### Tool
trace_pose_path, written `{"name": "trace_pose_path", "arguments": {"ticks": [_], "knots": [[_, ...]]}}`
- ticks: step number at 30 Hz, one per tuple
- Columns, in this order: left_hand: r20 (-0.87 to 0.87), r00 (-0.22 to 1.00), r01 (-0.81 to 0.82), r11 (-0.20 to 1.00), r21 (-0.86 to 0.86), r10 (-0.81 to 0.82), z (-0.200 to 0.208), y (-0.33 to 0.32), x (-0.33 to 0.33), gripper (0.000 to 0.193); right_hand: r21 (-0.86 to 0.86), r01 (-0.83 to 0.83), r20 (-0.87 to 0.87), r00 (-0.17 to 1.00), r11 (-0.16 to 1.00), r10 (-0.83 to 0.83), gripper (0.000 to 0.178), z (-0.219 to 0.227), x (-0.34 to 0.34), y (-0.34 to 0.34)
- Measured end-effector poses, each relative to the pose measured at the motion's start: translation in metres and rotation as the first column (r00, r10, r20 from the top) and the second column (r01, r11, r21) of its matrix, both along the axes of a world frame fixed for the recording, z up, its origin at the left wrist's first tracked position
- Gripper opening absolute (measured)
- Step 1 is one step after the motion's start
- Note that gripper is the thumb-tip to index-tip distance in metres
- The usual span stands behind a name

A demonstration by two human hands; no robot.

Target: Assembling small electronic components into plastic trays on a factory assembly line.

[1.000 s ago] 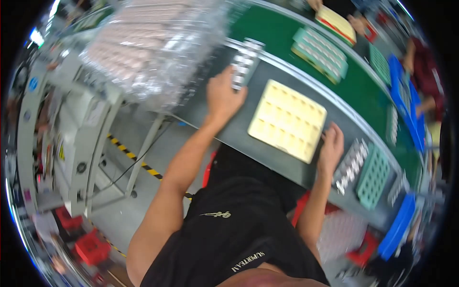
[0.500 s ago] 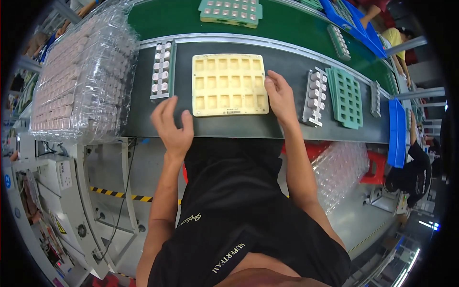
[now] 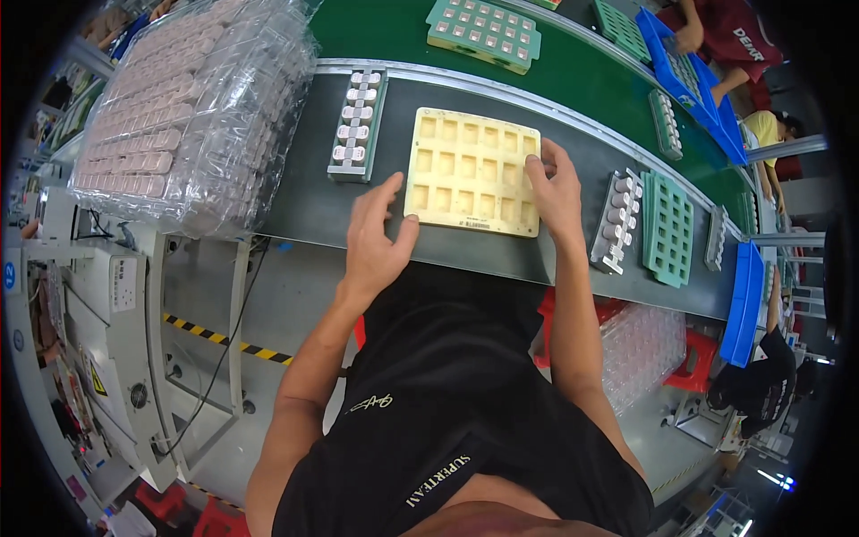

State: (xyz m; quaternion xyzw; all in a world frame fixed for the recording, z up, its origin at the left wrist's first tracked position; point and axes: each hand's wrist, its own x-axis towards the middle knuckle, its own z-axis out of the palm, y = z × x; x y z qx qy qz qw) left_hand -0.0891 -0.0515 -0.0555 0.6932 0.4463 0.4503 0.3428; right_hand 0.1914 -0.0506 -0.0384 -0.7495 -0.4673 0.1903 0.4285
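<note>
A pale yellow tray [image 3: 472, 170] with rows of square pockets lies flat on the dark bench in front of me, its pockets holding nothing. My left hand [image 3: 380, 237] is at its lower left corner, thumb tip close to or against the edge, fingers spread. At the right edge, the thumb of my right hand [image 3: 557, 192] rests on the tray's rim while the other fingers extend beside it, apart. Left of the tray stands a metal rack [image 3: 358, 125] carrying a row of small white pieces. A similar rack [image 3: 617, 222] sits right of my right hand.
Beside the right rack lies a green grid plate [image 3: 668, 228], then a blue bin [image 3: 743, 304] at the bench end. Plastic-wrapped stacked trays [image 3: 192, 116] stand at left. A green conveyor [image 3: 403, 40] behind carries a filled tray [image 3: 483, 34]. A co-worker's hands reach into a blue tray.
The view has turned, shifting the bench's contents rightward. My left hand has come closer to the yellow tray's lower left corner. My right hand stays at its right edge.
</note>
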Motion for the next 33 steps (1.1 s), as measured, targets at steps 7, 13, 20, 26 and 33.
{"name": "trace_pose_path", "arguments": {"ticks": [7,13,20,26,33], "knots": [[-0.265,0.888,-0.264,0.890,0.372,0.375,-0.005,0.043,-0.034,0.071,0.204,-0.021,0.122,0.992,0.979,-0.004,0.048,-0.039,0.003,0.004],[-0.222,0.938,-0.238,0.960,0.149,0.267,-0.017,0.059,-0.027,0.071,0.263,0.064,0.045,0.996,0.963,-0.078,0.039,-0.002,-0.005,-0.044],[-0.305,0.917,-0.227,0.965,0.133,0.257,-0.006,0.061,-0.017,0.069,0.301,0.350,0.497,0.736,0.887,-0.459,0.049,0.024,0.041,-0.112],[-0.308,0.893,-0.292,0.944,0.154,0.327,-0.009,0.061,-0.034,0.069,0.222,0.452,0.414,0.758,0.864,-0.504,0.052,0.010,0.062,-0.127],[-0.299,0.910,-0.285,0.957,0.048,0.286,-0.011,0.061,-0.011,0.074,0.255,0.245,0.379,0.865,0.935,-0.329,0.042,0.036,0.019,-0.110]]}}
